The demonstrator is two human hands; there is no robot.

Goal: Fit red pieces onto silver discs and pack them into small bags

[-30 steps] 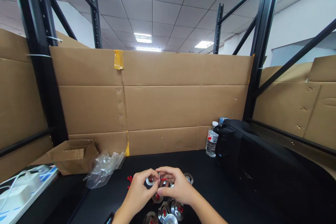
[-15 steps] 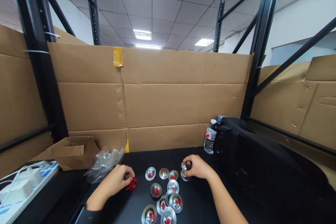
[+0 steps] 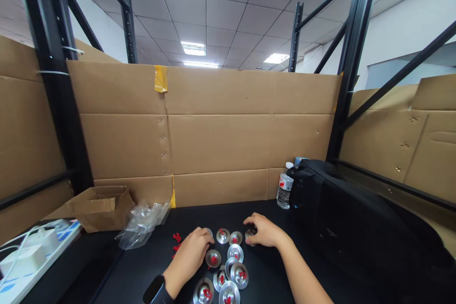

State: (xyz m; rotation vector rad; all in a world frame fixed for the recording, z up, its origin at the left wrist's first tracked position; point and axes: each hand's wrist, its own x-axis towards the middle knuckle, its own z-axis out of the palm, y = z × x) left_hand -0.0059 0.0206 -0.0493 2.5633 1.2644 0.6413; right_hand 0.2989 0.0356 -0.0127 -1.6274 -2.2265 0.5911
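Note:
Several small silver cymbal-like discs with domed centres lie on the black table, most with red cord in the middle. My left hand (image 3: 191,251) has its curled fingers at the far-left disc (image 3: 209,232), mostly covering it; the fingertips' grip is partly hidden. At the far right of the group, my right hand (image 3: 265,230) curves thumb and fingers around another disc (image 3: 251,234). Between the hands are a disc (image 3: 223,236) at the back and a darker, deeper one (image 3: 213,259). Loose red cords (image 3: 177,237) lie just left of my left hand.
A crumpled clear plastic bag (image 3: 144,222) and an open cardboard box (image 3: 103,209) stand back left, by a white power strip (image 3: 46,259). To the right are a water bottle (image 3: 284,187) and a large black bag (image 3: 352,228). A cardboard wall (image 3: 217,147) closes the back.
My left hand has moved right, from the red cords to the far-left disc. My right hand has lowered the disc it held raised onto the one below; only one shows there now.

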